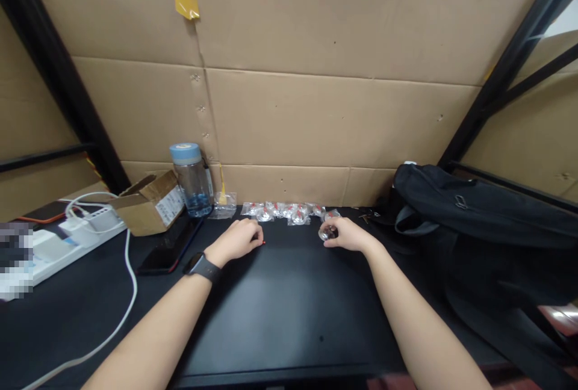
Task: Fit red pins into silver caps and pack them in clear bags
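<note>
My left hand, with a dark watch on the wrist, is low over the black table. Its fingers are pinched on a small red piece, too tiny to name more closely. Across from it, my right hand grips a round shiny silver object between thumb and fingers, partly hidden by them. Just beyond both hands lies a row of several small clear bags, each with a round silvery item and a red bit inside. One such bag is right behind my right hand.
At left stand a water bottle, an open cardboard box, a phone and a white power strip with cables. An empty-looking clear bag lies by the bottle. A black backpack fills the right. Cardboard walls the back.
</note>
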A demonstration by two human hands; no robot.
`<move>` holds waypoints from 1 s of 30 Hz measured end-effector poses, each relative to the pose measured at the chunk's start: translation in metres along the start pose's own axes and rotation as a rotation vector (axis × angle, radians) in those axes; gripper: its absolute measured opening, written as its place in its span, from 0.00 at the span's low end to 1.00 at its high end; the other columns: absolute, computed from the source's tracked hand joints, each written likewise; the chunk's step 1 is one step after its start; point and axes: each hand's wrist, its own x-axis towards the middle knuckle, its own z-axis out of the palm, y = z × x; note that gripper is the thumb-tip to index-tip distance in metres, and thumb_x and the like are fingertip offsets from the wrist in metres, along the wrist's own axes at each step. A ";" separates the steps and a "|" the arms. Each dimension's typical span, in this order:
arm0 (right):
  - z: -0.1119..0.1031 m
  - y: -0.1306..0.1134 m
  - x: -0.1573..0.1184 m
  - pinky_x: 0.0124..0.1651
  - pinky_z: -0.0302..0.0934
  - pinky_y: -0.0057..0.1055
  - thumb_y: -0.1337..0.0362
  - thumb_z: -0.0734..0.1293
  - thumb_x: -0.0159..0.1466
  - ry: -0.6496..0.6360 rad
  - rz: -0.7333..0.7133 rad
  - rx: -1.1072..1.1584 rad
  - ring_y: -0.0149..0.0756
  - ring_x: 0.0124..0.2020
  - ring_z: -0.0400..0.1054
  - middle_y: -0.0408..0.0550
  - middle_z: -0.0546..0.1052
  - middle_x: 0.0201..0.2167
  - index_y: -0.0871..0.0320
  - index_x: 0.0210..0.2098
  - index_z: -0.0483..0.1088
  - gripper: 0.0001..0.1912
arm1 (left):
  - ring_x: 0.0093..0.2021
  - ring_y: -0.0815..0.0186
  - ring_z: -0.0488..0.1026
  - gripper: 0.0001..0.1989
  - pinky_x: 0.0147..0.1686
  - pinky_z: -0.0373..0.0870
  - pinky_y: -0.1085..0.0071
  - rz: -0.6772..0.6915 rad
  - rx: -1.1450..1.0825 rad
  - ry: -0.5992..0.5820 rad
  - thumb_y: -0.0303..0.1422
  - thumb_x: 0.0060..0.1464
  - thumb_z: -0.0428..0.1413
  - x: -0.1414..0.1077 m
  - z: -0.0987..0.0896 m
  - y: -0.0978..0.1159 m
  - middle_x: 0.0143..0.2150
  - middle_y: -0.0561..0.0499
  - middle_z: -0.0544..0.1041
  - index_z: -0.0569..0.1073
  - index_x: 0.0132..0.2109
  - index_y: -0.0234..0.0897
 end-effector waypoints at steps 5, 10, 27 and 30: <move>0.007 -0.003 0.002 0.38 0.65 0.32 0.68 0.74 0.49 0.011 0.006 -0.011 0.37 0.32 0.73 0.44 0.78 0.31 0.55 0.37 0.78 0.14 | 0.42 0.60 0.76 0.08 0.45 0.65 0.66 0.005 -0.018 0.044 0.35 0.63 0.54 0.000 -0.001 0.015 0.38 0.50 0.81 0.75 0.36 0.41; 0.010 -0.002 0.002 0.35 0.64 0.28 0.70 0.72 0.47 0.030 0.000 0.062 0.32 0.30 0.70 0.43 0.75 0.34 0.56 0.45 0.72 0.24 | 0.42 0.61 0.76 0.07 0.47 0.64 0.67 0.023 -0.071 0.106 0.37 0.64 0.53 0.001 -0.003 0.023 0.39 0.51 0.81 0.75 0.40 0.41; 0.052 -0.100 -0.004 0.50 0.66 0.37 0.69 0.71 0.54 0.309 -0.286 0.370 0.41 0.48 0.74 0.48 0.79 0.46 0.54 0.50 0.71 0.23 | 0.42 0.60 0.78 0.11 0.44 0.70 0.68 -0.067 -0.709 0.240 0.39 0.60 0.57 0.015 0.022 0.058 0.41 0.47 0.83 0.79 0.41 0.36; 0.055 -0.103 -0.005 0.50 0.67 0.37 0.69 0.72 0.54 0.278 -0.299 0.424 0.41 0.49 0.74 0.48 0.79 0.46 0.54 0.50 0.71 0.24 | 0.43 0.60 0.78 0.09 0.48 0.70 0.68 -0.037 -0.760 0.271 0.36 0.59 0.58 0.016 0.024 0.060 0.41 0.47 0.83 0.79 0.40 0.36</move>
